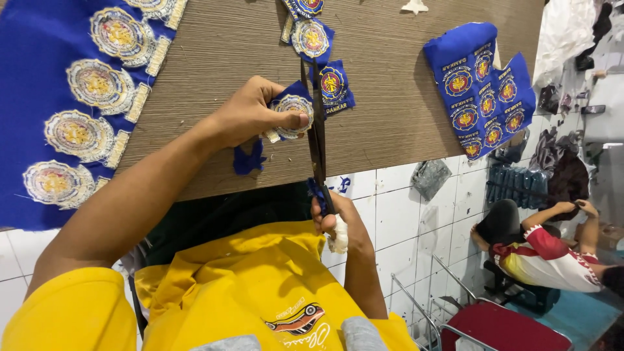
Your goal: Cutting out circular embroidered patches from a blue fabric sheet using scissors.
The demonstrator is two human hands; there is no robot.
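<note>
Pinching a round embroidered badge (292, 116) of cream and gold thread on royal-blue cloth, the left hand (250, 114) kept its grip closed on the piece, thumb pressed over the badge's face just above the brown wood-grain counter (383, 123) near its front edge. The badge showed a pale scalloped ring around a gold centre, with a ragged border of blue fabric around it and a loose blue offcut (249, 158) lying below the hand. The right hand (338, 224) had its grip closed around the handles of long dark-bladed scissors (318, 133), a white wrapping showing at the fingers; the blades ran up the badge's right side, touching its edge, and looked nearly together. Just beyond the blade tips lay another trimmed round badge on blue cloth (311, 38) and a smaller blue rectangular patch with a red and gold emblem (334, 86). At the left edge of the counter hung a wide blue fabric sheet with a column of uncut cream-and-gold badges (78, 110). Farther right lay a pile of blue cloth bearing several small red and gold emblems (484, 91). Below the counter, on the right, another person in a red, white and yellow shirt (546, 257) sat by a white tiled wall (403, 214).
</note>
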